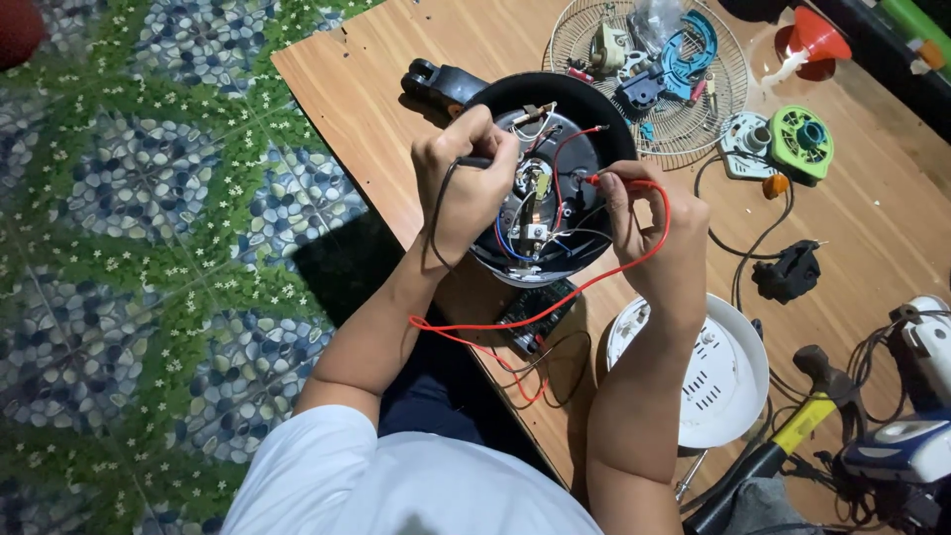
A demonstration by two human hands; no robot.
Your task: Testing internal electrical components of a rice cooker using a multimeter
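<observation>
A round black appliance (594, 119) lies upturned on the wooden table (367, 119), its open underside showing wires and metal parts. My left hand (464, 183) grips a black test probe (475, 161) and presses it among the wiring. My right hand (649, 223) pinches a red test probe (594, 180) against a contact in the middle. The red lead (555, 307) loops down to a dark meter (535, 315) that rests by the table's near edge under the appliance.
A white round cover (728, 381) lies under my right forearm. A wire fan grille (693, 129) with small parts sits at the back, beside a green-and-white part (800, 144), a red funnel (814, 38), a black plug (790, 270) and a hammer (812, 411). Patterned floor to the left.
</observation>
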